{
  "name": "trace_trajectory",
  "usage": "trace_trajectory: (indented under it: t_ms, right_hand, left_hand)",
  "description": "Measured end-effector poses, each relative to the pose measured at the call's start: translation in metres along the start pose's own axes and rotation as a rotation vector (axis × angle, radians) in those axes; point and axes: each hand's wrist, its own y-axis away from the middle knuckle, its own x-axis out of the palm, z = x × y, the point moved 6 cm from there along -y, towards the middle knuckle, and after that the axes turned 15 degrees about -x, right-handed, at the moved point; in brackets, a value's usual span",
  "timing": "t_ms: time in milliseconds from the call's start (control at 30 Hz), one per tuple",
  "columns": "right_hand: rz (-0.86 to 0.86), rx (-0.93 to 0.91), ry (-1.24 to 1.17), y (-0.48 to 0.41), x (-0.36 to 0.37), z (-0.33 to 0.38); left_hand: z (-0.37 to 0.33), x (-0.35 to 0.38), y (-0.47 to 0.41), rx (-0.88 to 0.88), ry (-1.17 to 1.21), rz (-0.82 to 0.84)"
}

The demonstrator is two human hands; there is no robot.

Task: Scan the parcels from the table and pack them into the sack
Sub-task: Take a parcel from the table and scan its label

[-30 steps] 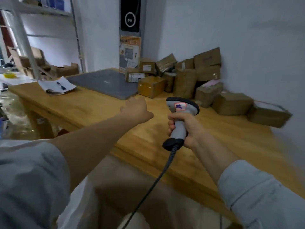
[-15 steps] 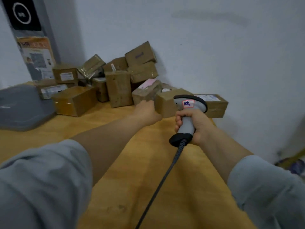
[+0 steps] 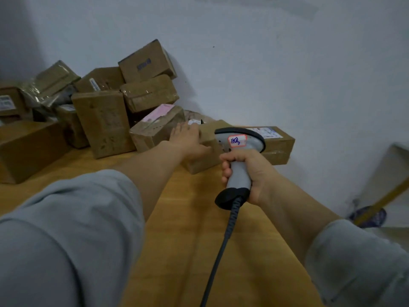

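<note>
Cardboard parcels are lying heaped at the back of the bench, with no sack showing, so packing seems barely begun. Left hand is resting flat, fingers spread, on the nearest box; right hand is clamping the scanner.

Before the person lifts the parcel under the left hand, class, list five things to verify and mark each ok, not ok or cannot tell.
1. The left hand is on the parcel: ok, its fingers lie flat on the top.
2. The right hand grips the scanner: ok, it is wrapped round the handle.
3. The parcel's barcode faces the scanner: cannot tell, none clearly shows on it.
4. The cable is clear of the boxes: ok, it runs back over the bare table.
5. The sack is ready within reach: cannot tell, none is in view.
</note>
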Motion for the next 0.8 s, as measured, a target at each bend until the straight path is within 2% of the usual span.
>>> trace_trajectory:
  t_ms: [233,500,667,800]
  right_hand:
    - [-0.011,0.02,0.006,0.033,-0.003,-0.001]
    - [0.052,0.148,0.001,0.133,0.013,-0.019]
    - [0.122,0.195,0.042,0.197,0.034,-0.037]
    - [0.146,0.183,0.031,0.235,0.049,-0.044]
  left_hand:
    - [0.017,-0.014,0.042,-0.004,0.06,0.034]
    - [0.105,-0.064,0.179,-0.207,0.055,0.073]
    - [0.152,-0.089,0.271,-0.24,-0.059,-0.093]
    - [0.166,-0.091,0.34,-0.014,-0.229,-0.25]
